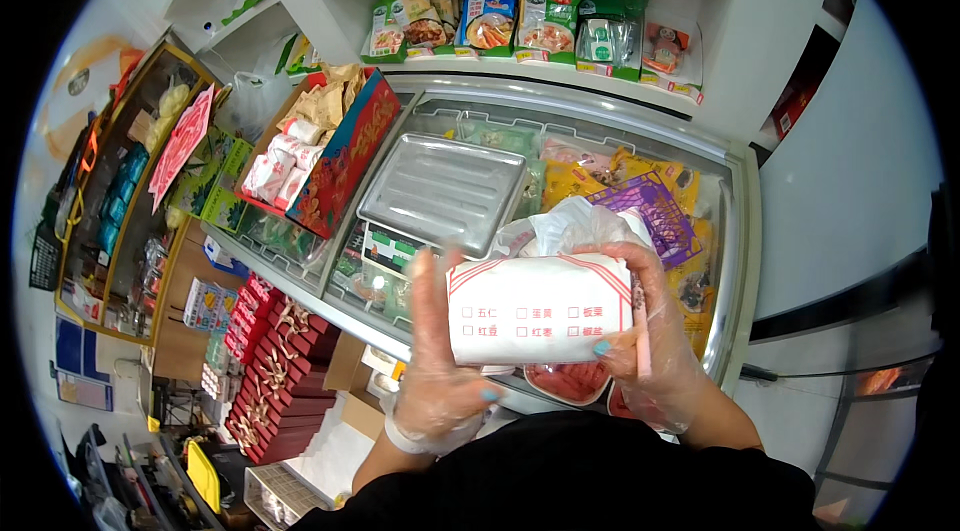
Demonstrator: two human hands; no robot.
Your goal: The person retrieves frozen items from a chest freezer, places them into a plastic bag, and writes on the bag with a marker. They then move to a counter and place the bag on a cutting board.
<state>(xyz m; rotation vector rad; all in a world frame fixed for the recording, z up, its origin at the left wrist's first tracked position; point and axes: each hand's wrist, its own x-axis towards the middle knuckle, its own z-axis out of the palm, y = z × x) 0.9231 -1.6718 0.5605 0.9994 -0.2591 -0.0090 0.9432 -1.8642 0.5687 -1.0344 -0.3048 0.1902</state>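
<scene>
A white paper-wrapped roll (540, 298) with red lines, printed characters and small checkboxes lies crosswise between my hands. My right hand (649, 336), in a clear plastic glove, grips its right end. My left hand (439, 362), gloved alike, stands at the left end with thumb and fingers apart; whether it touches the paper I cannot tell. Behind the roll, crumpled clear and white plastic (570, 227) lies on the chest freezer's glass top. A metal tray with a clear lid (446, 190) sits beyond, to the left. Packs of red food (566, 381) show partly below the roll.
A red-and-blue box (345, 156) of similar wrapped rolls and brown paper bags stands left on the freezer (742, 231). A purple plastic basket (652, 216) lies right. Shelves (525, 70) with food packets rise behind. Stacked dark red boxes (281, 373) stand lower left.
</scene>
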